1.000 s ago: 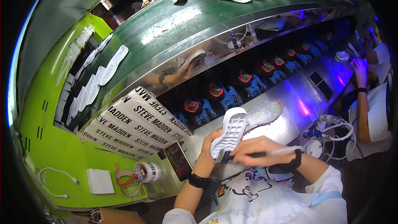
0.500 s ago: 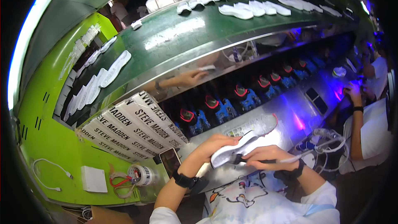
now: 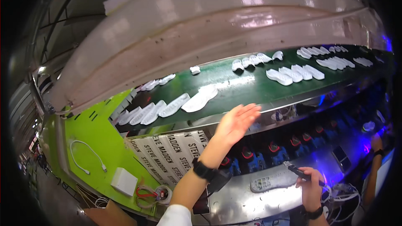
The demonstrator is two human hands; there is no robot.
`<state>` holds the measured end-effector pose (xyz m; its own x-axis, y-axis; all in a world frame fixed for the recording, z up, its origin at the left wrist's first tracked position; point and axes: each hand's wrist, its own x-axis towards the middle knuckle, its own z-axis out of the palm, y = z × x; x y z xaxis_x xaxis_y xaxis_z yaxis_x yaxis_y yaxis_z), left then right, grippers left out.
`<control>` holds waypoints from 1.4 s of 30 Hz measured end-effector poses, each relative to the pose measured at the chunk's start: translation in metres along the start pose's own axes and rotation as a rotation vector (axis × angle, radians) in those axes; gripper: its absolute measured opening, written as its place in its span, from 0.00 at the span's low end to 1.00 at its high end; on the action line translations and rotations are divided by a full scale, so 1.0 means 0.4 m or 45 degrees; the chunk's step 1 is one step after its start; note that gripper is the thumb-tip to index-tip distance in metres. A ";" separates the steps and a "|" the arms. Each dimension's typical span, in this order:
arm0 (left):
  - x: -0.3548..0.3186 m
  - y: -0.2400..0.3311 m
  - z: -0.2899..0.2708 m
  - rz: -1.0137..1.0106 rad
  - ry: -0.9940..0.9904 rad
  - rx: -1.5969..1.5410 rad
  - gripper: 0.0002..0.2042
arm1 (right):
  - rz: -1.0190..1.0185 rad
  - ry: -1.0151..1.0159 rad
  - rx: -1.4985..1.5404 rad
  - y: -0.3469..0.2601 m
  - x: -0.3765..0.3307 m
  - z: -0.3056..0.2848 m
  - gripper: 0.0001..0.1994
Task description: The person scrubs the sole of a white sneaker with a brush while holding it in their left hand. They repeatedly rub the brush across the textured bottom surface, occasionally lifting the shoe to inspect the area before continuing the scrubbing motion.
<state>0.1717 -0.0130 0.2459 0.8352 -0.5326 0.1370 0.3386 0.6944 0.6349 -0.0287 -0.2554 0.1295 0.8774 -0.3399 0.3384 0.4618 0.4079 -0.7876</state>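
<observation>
My left hand [image 3: 238, 124] reaches out over the near edge of the green conveyor belt [image 3: 247, 90], its fingers straight and nothing in them. Just beyond it lies a white shoe sole [image 3: 201, 98], apart from the fingertips. My right hand [image 3: 310, 188] grips a brush with a black handle [image 3: 302, 173], its tip pointing up and left. Below that tip, on the metal bench, rests a pale grey sole [image 3: 272, 179] with a grid-like hollow pattern.
Several white soles [image 3: 153, 112] and curved white pieces [image 3: 251, 60] lie in rows on the belt. A printed box [image 3: 167, 155], white adapter [image 3: 124, 181] and tape roll [image 3: 163, 194] stand left. Blue-and-red fixtures [image 3: 276, 152] line the recess. A co-worker's arm [image 3: 372, 171] is at right.
The white sole has left my left hand and lies on the belt. That hand has moved forward and opened. My right hand has drawn away rightward with the brush. The view has tilted upward.
</observation>
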 end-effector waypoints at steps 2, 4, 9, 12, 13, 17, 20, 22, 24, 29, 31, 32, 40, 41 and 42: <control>0.128 0.013 0.085 -0.007 0.046 0.570 0.17 | 0.089 0.002 -0.040 0.005 -0.001 -0.016 0.07; 0.290 0.054 0.080 -0.043 0.191 1.303 0.15 | 0.196 0.104 -0.015 0.003 -0.006 0.007 0.10; 0.544 0.035 0.073 -0.038 0.630 2.494 0.21 | 0.352 0.179 0.022 -0.057 -0.049 0.001 0.13; 0.617 0.020 0.030 -0.058 0.378 2.504 0.18 | 0.451 0.253 0.049 -0.054 -0.058 -0.027 0.13; 0.631 0.028 0.017 -0.079 0.419 2.384 0.17 | 0.469 0.248 0.084 -0.055 -0.059 -0.030 0.13; 0.567 0.044 0.008 0.121 0.453 1.911 0.22 | 0.415 0.313 0.150 -0.024 -0.029 -0.064 0.15; 0.538 0.011 0.081 -0.044 0.504 2.296 0.29 | 0.512 0.367 0.327 -0.012 -0.015 -0.064 0.14; 0.562 0.004 0.086 -0.167 0.364 2.553 0.29 | 0.565 0.360 0.406 -0.008 -0.014 -0.062 0.15; 0.584 0.046 0.044 -0.110 0.286 2.766 0.23 | 0.606 0.398 0.518 0.013 -0.004 -0.067 0.14; 0.427 0.045 0.072 0.267 0.482 1.722 0.15 | 0.708 0.502 0.607 0.031 -0.001 -0.120 0.13; 0.259 -0.024 0.117 0.344 0.282 1.645 0.22 | 0.676 0.559 0.534 0.026 -0.005 -0.158 0.13; 0.171 -0.019 0.075 0.368 0.204 1.596 0.20 | 0.705 0.513 0.521 0.023 -0.002 -0.147 0.13; -0.463 -0.461 -0.260 -0.318 0.512 -0.177 0.24 | 1.008 -0.097 0.215 0.082 -0.076 0.012 0.13; -0.468 -0.530 -0.293 -0.332 0.399 -0.536 0.26 | 0.999 -0.237 0.048 0.106 -0.085 0.022 0.12; -0.478 -0.587 -0.350 -0.361 0.233 -0.510 0.28 | 0.766 -0.303 -0.266 0.129 -0.081 0.034 0.11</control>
<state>-0.0067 -0.0064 -0.0359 0.7369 -0.6578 -0.1560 0.6714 0.6851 0.2825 -0.0315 -0.2116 0.0848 0.9894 0.1003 -0.1049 -0.1297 0.2871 -0.9491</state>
